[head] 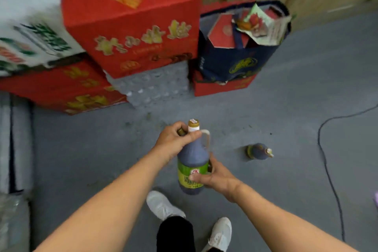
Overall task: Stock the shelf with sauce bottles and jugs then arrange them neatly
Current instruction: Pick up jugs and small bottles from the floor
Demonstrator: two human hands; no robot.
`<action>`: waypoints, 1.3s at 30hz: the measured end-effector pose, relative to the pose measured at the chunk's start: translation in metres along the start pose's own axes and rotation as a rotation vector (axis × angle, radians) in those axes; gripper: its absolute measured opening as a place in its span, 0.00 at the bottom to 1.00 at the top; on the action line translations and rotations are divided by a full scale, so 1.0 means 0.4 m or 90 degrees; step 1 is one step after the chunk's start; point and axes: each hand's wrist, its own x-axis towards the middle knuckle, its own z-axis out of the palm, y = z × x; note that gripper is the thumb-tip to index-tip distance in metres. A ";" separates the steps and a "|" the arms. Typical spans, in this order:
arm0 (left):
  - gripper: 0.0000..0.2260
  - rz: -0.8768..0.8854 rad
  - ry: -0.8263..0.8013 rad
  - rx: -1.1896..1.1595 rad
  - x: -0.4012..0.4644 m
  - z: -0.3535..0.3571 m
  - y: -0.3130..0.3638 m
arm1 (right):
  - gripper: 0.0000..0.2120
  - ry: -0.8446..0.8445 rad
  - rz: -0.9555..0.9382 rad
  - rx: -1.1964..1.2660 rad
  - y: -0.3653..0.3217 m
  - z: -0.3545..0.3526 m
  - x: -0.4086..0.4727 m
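Both forearms extended forward above the floor (286,108): right hand (216,178) curled round the labelled body of the dark sauce jug (192,159), left hand (173,141) gripping its neck; second jug (258,151) stands right, beyond.

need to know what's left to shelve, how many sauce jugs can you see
2, maybe 3. One sauce jug is held by the left hand and right hand; another jug stands on the floor to the right. A second cap shows under the left hand.

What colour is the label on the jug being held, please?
Green and yellow-green, on the jug, seen in the head view.
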 end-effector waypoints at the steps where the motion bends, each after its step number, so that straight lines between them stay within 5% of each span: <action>1: 0.23 0.002 0.024 -0.001 -0.028 -0.064 0.033 | 0.33 -0.010 -0.008 -0.015 -0.054 0.048 -0.012; 10: 0.14 0.054 0.194 -0.103 -0.327 -0.663 0.241 | 0.39 -0.123 -0.130 -0.120 -0.525 0.513 -0.084; 15: 0.24 0.067 0.283 -0.232 -0.515 -0.943 0.276 | 0.35 -0.221 -0.216 -0.160 -0.740 0.790 -0.124; 22: 0.26 0.102 0.362 -0.287 -0.731 -1.248 0.309 | 0.30 -0.342 -0.312 -0.212 -1.009 1.141 -0.124; 28: 0.32 0.166 0.480 -0.262 -0.800 -1.547 0.391 | 0.22 -0.408 -0.384 -0.264 -1.249 1.436 -0.060; 36: 0.31 0.212 0.726 -0.194 -0.743 -2.065 0.554 | 0.36 -0.499 -0.519 -0.301 -1.711 1.861 0.100; 39: 0.35 0.200 0.798 -0.198 -0.713 -2.259 0.605 | 0.29 -0.539 -0.544 -0.322 -1.869 2.027 0.160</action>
